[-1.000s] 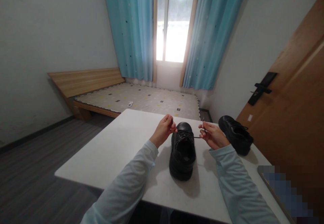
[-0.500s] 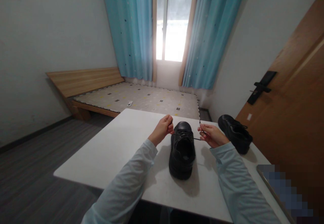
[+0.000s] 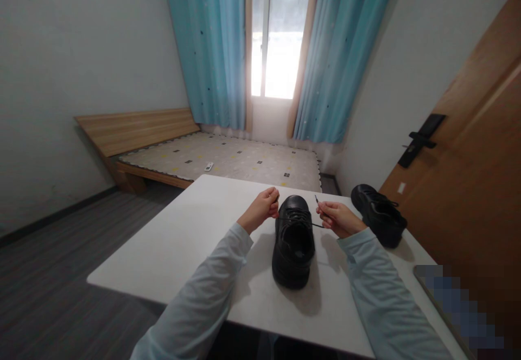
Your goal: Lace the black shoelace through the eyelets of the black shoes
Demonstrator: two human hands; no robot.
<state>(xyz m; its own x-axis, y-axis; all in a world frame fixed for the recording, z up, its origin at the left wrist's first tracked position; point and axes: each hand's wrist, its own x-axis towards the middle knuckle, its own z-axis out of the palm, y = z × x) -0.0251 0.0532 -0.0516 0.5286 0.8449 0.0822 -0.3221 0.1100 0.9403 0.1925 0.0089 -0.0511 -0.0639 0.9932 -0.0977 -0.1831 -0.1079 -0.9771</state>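
A black lace-up shoe [image 3: 293, 246] stands upright on the white table [image 3: 175, 240], its toe pointing away from me. To its left, my left hand [image 3: 265, 208] is closed in a pinch on one end of the shoelace. My right hand [image 3: 337, 218], on the shoe's other side, grips the other lace end, with a short tip poking up past the fingers. The black shoelace [image 3: 317, 225] runs from the shoe's upper out to that hand. Both hands are held just above the tabletop.
A second black shoe [image 3: 378, 216] sits at the table's right edge, near a wooden door [image 3: 468, 175]. Beyond the table is a low bed [image 3: 236, 156] with a small white remote [image 3: 209, 166] on it. A blurred-out flat object [image 3: 456, 311] lies at the lower right.
The lace end in my right hand has shifted in the fingers; its tip now sticks up toward the upper left. My left hand and the shoe have barely moved.
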